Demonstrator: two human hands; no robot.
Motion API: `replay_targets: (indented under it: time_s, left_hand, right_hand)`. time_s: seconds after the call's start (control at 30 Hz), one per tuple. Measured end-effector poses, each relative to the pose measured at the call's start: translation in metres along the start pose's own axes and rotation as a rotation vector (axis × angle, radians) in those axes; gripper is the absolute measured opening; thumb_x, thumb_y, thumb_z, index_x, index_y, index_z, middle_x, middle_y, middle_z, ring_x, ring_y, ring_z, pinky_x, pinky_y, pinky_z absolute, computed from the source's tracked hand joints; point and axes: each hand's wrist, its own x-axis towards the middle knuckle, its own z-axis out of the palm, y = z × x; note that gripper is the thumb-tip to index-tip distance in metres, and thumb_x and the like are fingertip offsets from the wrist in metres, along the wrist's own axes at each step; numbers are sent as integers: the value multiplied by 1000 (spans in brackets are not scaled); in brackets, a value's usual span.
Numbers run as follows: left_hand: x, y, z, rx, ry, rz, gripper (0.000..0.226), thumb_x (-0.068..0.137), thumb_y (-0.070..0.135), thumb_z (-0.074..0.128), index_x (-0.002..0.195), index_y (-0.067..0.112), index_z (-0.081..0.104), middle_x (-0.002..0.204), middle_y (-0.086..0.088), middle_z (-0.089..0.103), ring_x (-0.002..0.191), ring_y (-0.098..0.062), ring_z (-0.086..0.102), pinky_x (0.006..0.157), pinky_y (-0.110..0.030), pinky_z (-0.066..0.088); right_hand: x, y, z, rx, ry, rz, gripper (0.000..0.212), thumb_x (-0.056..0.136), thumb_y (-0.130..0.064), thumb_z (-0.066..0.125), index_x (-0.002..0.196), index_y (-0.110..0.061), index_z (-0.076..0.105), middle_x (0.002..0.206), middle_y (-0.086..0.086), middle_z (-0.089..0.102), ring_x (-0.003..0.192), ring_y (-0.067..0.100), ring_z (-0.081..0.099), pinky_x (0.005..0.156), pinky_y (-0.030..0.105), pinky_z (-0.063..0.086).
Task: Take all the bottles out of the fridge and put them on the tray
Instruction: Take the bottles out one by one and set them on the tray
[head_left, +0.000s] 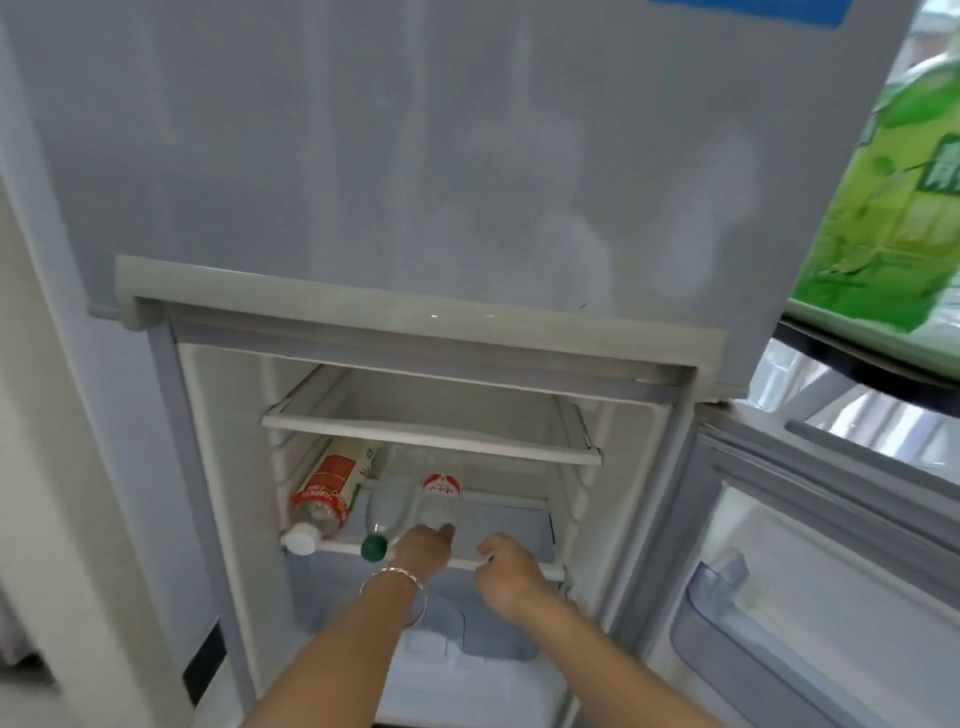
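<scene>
The lower compartment of the fridge (218, 467) stands open, its door (810, 545) swung to the right. Both arms of the person reach forward and up into it from the bottom of the view.

The left hand (423, 551), with a thin bracelet (392, 577) on the wrist, is at the front edge of the middle shelf (519, 561). Its fingers close around the neck end of a clear bottle with a red and white label (440, 493), which lies on its side on that shelf with the neck toward the person. The cap of this bottle is hidden by the hand.

The right hand (506, 569) is just beside it, to the right. Its fingers are curled loosely and rest on the white front rail of the same shelf; it holds nothing.

2 more bottles lie on the shelf to the left: a clear bottle with a green cap (382, 519), touching the held one, and a bottle with a red label and a white cap (324, 493) against the left wall. Both caps stick out over the shelf edge.

The upper shelf (431, 436) carries nothing. At the far right edge, outside the fridge, a big green bottle (893, 208) is seen, blurred. I cannot see the tray.
</scene>
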Motion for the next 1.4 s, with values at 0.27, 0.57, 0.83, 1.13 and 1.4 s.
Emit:
replay_targets:
  time_s: [0.27,0.57,0.83,1.13,1.4]
  left_hand:
    - [-67,29,-60,-125,135,116,48,102,32,36,122,-6,59,126,-22,61,118,-34,57,94,-33,45]
    - [-245,111,-137,424,489,328,52,86,57,39,96,17,69,118,-11,67,101,-28,63,74,-29,44]
    - [-397,206,-170,544,775,434,57,84,66,34,99,16,59,94,-3,59,87,-24,56,71,-31,40]
    - [-422,303,-150,-18,534,716,83,88,74,9,79,10,60,76,-7,55,61,-16,50,60,-26,43]
    - [-341,380,-48,-440,-61,914,54,102,46,25,138,8,41,128,-15,53,101,-27,56,81,-36,51]
  right_hand:
    - [-68,-19,-46,63,11,-82,45,94,-6,40,139,-7,41,139,12,50,126,26,49,99,24,40]
    - [-164,-29,-70,194,-70,-237,84,66,-23,78,139,-8,39,134,9,53,126,31,52,103,37,45]
    - [-264,-35,-141,406,453,-357,81,70,-31,75,134,-7,31,134,13,44,124,32,46,104,48,43]
    - [-287,-2,-295,422,865,-468,55,89,-39,56,134,-9,46,127,10,55,114,25,53,102,41,45]
    - [-244,61,-416,372,967,-381,46,94,-32,51,129,-8,34,110,5,55,92,23,56,76,35,44]
